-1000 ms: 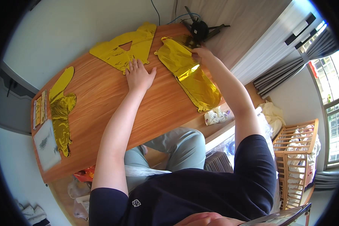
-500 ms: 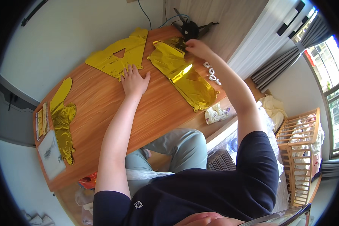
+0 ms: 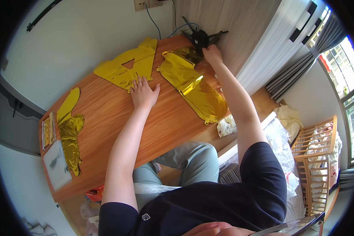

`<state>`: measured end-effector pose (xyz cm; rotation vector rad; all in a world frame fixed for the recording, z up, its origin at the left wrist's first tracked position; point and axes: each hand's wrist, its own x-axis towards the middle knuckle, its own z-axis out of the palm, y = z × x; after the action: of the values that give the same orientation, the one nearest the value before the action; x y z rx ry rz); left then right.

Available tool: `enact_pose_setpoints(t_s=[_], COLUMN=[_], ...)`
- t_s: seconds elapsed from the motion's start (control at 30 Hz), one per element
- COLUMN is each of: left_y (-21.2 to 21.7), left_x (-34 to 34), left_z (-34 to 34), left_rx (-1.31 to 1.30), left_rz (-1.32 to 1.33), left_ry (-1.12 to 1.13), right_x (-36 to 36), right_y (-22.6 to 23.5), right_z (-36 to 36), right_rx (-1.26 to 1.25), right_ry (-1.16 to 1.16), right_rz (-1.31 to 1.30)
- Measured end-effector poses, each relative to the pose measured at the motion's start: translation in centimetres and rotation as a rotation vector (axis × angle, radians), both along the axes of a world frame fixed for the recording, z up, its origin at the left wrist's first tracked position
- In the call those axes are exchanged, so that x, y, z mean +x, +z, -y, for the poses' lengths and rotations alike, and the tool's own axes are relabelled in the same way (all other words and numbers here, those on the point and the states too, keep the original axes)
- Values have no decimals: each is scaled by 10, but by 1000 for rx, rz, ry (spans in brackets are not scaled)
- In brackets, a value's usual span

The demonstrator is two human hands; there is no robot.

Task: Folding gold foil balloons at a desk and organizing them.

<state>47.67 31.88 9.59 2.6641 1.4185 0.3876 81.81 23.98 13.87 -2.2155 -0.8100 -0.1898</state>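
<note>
Crinkled gold foil balloon (image 3: pixel 192 84) lies flat on wooden table (image 3: pixel 106 129), right hand (image 3: pixel 212 53) closed at its top corner by black device (image 3: pixel 200 38), left hand (image 3: pixel 143 93) open, flat beside triangle-cutout balloon (image 3: pixel 126 69).

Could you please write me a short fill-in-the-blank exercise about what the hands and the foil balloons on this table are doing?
1. The left hand lies flat on the wooden ____.
2. The foil balloon by its fingertips has a hole shaped like a ____.
3. The right hand reaches to the black device at the table's ____ edge.
4. All the foil balloons are ____ in colour.

Missing words: table; triangle; far; gold
</note>
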Motion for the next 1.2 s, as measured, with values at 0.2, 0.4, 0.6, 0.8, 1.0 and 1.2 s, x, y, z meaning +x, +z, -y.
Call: enact_pose_setpoints(t_s=[0.2,0.4,0.6,0.8,1.0,1.2], left_y=[1,0,4,1,-1,-1], left_x=[5,3,10,-6,2,4], left_z=[0,-1,3,-2,-3,-2], left_rx=[-15,-26,-35,-47,1,15], left_rz=[35,31,25,3,26,28], left_ry=[-18,-18,-43,-10,-27,-29], right_x=[30,49,72,-35,-102,-111], right_y=[-4,-14,-14,-16,-28,-40], right_z=[-34,-62,-70,-60,-33,-27], right_rx=[-178,-144,-162,-58,-359,-336], right_ry=[11,95,109,478,786,645], right_rz=[3,-18,37,186,479,358])
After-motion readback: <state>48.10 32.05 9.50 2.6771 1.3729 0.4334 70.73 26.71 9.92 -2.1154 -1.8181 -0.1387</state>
